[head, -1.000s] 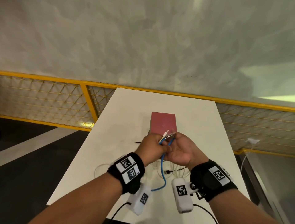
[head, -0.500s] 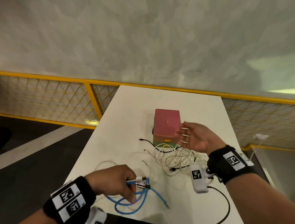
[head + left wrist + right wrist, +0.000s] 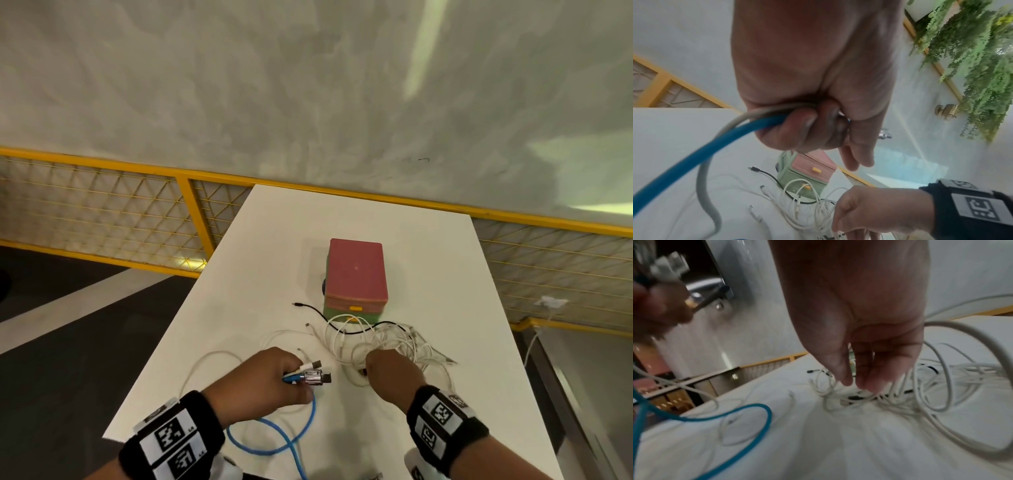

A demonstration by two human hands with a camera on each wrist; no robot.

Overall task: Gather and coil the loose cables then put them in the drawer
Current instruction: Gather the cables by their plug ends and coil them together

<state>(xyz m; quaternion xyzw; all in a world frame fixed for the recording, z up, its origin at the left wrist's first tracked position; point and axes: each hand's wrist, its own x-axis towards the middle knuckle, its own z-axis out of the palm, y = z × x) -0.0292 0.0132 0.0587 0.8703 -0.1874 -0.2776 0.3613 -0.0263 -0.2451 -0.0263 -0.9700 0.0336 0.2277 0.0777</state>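
Note:
My left hand [image 3: 291, 378] grips the plug ends of a blue cable [image 3: 274, 445] and a white cable [image 3: 705, 178], fingers curled round both in the left wrist view [image 3: 818, 126]. The blue cable loops on the white table [image 3: 260, 260] near its front edge. My right hand [image 3: 387, 373] reaches down into a tangle of white cables [image 3: 394, 342]. In the right wrist view its straight fingertips [image 3: 869, 386] touch the strands without clearly pinching any. A black cable [image 3: 317, 311] runs through the tangle. Behind it stands a small green drawer box [image 3: 356, 274] with a pink top, drawers closed.
A yellow railing [image 3: 191, 212] with mesh panels runs behind and left of the table. The floor drops away on the left. A thin white cable [image 3: 205, 363] curves on the table left of my left hand.
My right hand has come down from beside the drawer box onto the white tangle. My left hand has moved forward and right, still holding the blue and white cable ends.

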